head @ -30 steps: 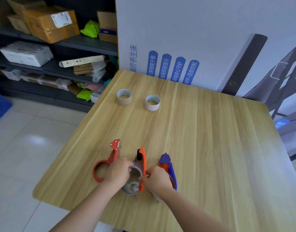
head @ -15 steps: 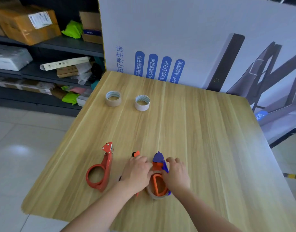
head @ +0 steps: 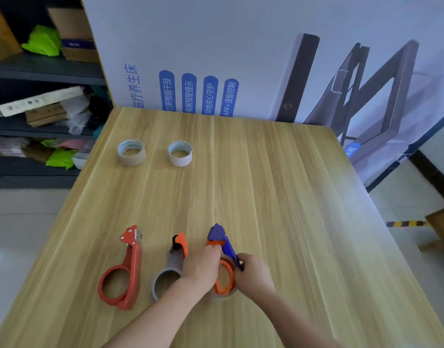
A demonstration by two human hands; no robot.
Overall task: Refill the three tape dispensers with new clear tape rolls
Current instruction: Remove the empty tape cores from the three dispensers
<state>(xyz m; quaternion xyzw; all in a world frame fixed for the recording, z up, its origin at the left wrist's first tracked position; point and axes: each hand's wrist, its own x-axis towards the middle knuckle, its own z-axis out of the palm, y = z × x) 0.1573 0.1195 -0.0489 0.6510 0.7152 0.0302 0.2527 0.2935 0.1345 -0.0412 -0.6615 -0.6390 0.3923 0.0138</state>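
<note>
Three tape dispensers lie in a row near the table's front edge. The red dispenser (head: 123, 272) lies alone at the left with an empty ring. In the middle is a grey and orange dispenser (head: 171, 267). At the right, the blue and orange dispenser (head: 224, 257) has a tape roll (head: 224, 295) under its ring. My left hand (head: 203, 267) grips this right dispenser's orange part from the left. My right hand (head: 253, 275) grips its blue handle from the right. Two new tape rolls stand farther back: one (head: 131, 151) at the left, one (head: 180, 153) beside it.
A wooden table (head: 278, 197) carries everything. A big printed carton (head: 241, 59) stands upright along its far edge. Dark shelves (head: 40, 96) full of boxes and bags are at the left. Tiled floor lies left and right of the table.
Both hands left the middle grey and orange dispenser and moved right to the blue and orange one, which they now hold. My view has shifted a little.
</note>
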